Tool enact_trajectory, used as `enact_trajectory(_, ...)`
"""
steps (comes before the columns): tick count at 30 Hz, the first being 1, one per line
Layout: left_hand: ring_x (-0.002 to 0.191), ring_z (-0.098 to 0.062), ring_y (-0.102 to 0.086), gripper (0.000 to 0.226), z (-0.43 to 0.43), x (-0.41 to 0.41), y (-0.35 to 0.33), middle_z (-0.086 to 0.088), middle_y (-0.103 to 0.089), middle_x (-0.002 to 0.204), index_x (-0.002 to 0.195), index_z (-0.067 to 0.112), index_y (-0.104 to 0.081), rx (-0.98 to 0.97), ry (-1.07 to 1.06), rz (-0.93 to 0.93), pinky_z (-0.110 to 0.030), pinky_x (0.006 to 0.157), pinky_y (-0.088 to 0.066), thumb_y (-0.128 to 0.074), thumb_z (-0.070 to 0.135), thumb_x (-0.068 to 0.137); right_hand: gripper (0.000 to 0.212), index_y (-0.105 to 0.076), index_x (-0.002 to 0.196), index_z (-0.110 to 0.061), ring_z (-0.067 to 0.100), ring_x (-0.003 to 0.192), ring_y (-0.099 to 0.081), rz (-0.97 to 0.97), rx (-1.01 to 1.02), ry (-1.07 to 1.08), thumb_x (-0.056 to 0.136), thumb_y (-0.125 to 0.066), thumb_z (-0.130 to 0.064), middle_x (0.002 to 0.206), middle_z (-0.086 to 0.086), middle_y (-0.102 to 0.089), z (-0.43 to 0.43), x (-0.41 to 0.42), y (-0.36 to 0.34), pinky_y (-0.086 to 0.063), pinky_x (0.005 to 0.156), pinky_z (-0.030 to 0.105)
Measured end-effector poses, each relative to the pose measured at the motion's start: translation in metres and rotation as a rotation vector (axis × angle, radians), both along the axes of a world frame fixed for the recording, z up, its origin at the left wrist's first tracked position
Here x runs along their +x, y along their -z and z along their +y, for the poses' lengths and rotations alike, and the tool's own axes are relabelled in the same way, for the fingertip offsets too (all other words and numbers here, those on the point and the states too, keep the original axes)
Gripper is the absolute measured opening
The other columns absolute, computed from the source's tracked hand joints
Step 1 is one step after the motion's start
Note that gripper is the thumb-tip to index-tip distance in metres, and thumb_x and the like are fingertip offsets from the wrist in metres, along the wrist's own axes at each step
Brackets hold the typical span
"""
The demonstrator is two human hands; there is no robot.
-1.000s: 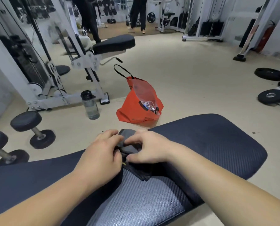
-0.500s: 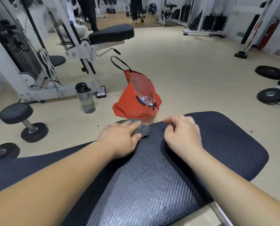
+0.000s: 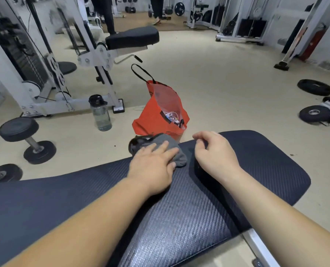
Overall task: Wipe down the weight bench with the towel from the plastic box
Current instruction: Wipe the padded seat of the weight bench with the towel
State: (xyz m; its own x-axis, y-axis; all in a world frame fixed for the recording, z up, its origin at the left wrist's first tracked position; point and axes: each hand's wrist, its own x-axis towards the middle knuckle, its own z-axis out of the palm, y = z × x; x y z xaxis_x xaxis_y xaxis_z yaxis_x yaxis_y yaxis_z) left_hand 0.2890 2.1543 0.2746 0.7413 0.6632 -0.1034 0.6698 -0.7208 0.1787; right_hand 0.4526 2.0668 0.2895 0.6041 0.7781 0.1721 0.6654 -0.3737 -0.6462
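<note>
At the 12 o'clock edge of the navy carbon-weave padded tabletop (image 3: 179, 218) of the weight bench sits a crumpled grey cloth towel (image 3: 180, 160), partly hanging over the far rim. Left hand (image 3: 152, 164) lies flat on it, fingers straight and together, pressing down with no curl round the cloth. Right hand (image 3: 215, 153) is at 3 o'clock of the towel, just beside it, fingers loosely curled and holding nothing; can't tell if it touches the pad. On the floor past the rim at 12 o'clock is an orange fabric tote bag (image 3: 150, 120); a clear plastic water bottle with black cap (image 3: 100, 114) stands at 10 o'clock.

Risks, judged: the towel is only pinned by the palm, so a push toward 12 o'clock could slide it off the rim onto the floor by the bag. Bunched cloth may roll under the hand and skip patches. Most of the tabletop looks left to wipe.
</note>
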Motion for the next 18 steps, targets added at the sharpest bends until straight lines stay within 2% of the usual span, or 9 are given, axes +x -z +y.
enact_trajectory(1, 0.155, -0.027, -0.019, 0.052, -0.013, 0.006, 0.001, 0.009, -0.017, 0.17, 0.154, 0.045, -0.028, 0.01, 0.0, -0.003, -0.047, 0.126, -0.014, -0.034, 0.048, 0.103, 0.029, -0.072, 0.114, -0.029, 0.019, 0.123, -0.057, 0.003, -0.012, -0.006, 0.097, -0.049, -0.024, 0.124, -0.006, -0.07, -0.001, 0.001, 0.002, -0.051, 0.101, 0.041)
enact_trajectory(3, 0.157, -0.027, -0.016, 0.049, -0.051, 0.006, 0.001, 0.009, -0.023, 0.169, 0.151, 0.043, -0.032, 0.036, 0.156, -0.016, -0.048, 0.127, -0.013, -0.035, 0.048, 0.102, 0.026, -0.072, 0.112, -0.029, 0.019, 0.121, -0.059, 0.0, -0.017, -0.019, 0.097, -0.05, -0.028, 0.121, -0.005, -0.07, -0.001, 0.003, 0.004, -0.051, 0.099, 0.042)
enact_trajectory(6, 0.154, -0.022, -0.025, 0.048, -0.073, -0.02, -0.002, 0.012, -0.035, 0.163, 0.149, 0.045, -0.036, 0.05, 0.55, -0.103, -0.044, 0.126, -0.018, -0.037, 0.049, 0.102, 0.024, -0.072, 0.108, -0.03, 0.018, 0.12, -0.057, -0.048, 0.003, -0.022, 0.097, -0.051, -0.032, 0.114, -0.008, -0.07, -0.001, 0.002, 0.002, -0.052, 0.095, 0.041)
enact_trajectory(8, 0.15, -0.017, -0.034, 0.047, -0.043, -0.026, 0.001, 0.011, -0.042, 0.16, 0.148, 0.043, -0.043, 0.049, 0.654, -0.109, -0.035, 0.126, -0.021, -0.041, 0.049, 0.102, 0.023, -0.072, 0.107, -0.03, 0.017, 0.118, -0.057, -0.064, 0.012, -0.035, 0.097, -0.051, -0.033, 0.112, -0.009, -0.07, 0.0, 0.0, 0.001, -0.052, 0.094, 0.041)
enact_trajectory(9, 0.148, -0.017, -0.036, 0.047, -0.026, -0.028, 0.002, 0.009, -0.044, 0.159, 0.147, 0.042, -0.045, 0.066, 0.597, -0.089, -0.033, 0.126, -0.022, -0.043, 0.049, 0.101, 0.024, -0.073, 0.107, -0.03, 0.017, 0.117, -0.057, -0.067, 0.009, -0.05, 0.097, -0.051, -0.032, 0.112, -0.009, -0.07, -0.001, -0.001, 0.001, -0.052, 0.094, 0.041)
enact_trajectory(13, 0.151, -0.022, -0.029, 0.052, -0.007, -0.031, 0.002, 0.008, -0.03, 0.167, 0.152, 0.045, -0.035, 0.05, 0.037, -0.028, -0.039, 0.124, -0.025, -0.038, 0.052, 0.101, 0.025, -0.073, 0.109, -0.028, 0.017, 0.11, -0.061, -0.055, -0.038, -0.082, 0.098, -0.05, -0.03, 0.114, -0.009, -0.07, 0.001, -0.006, -0.001, -0.054, 0.093, 0.04)
enact_trajectory(15, 0.151, -0.024, -0.03, 0.053, -0.041, -0.043, 0.003, 0.009, -0.029, 0.167, 0.153, 0.044, -0.034, 0.074, 0.037, -0.047, -0.042, 0.124, -0.025, -0.037, 0.052, 0.1, 0.024, -0.073, 0.106, -0.029, 0.017, 0.106, -0.062, -0.061, -0.047, -0.113, 0.097, -0.051, -0.031, 0.11, -0.008, -0.069, 0.005, -0.015, -0.005, -0.054, 0.093, 0.04)
enact_trajectory(18, 0.144, -0.024, -0.043, 0.049, -0.104, -0.098, -0.002, 0.009, -0.043, 0.16, 0.146, 0.043, -0.046, 0.117, 0.325, -0.133, -0.042, 0.119, -0.037, -0.042, 0.051, 0.098, 0.023, -0.073, 0.108, -0.028, 0.019, 0.109, -0.062, -0.081, -0.071, -0.21, 0.098, -0.053, -0.032, 0.112, -0.005, -0.069, 0.014, -0.044, -0.011, -0.054, 0.094, 0.042)
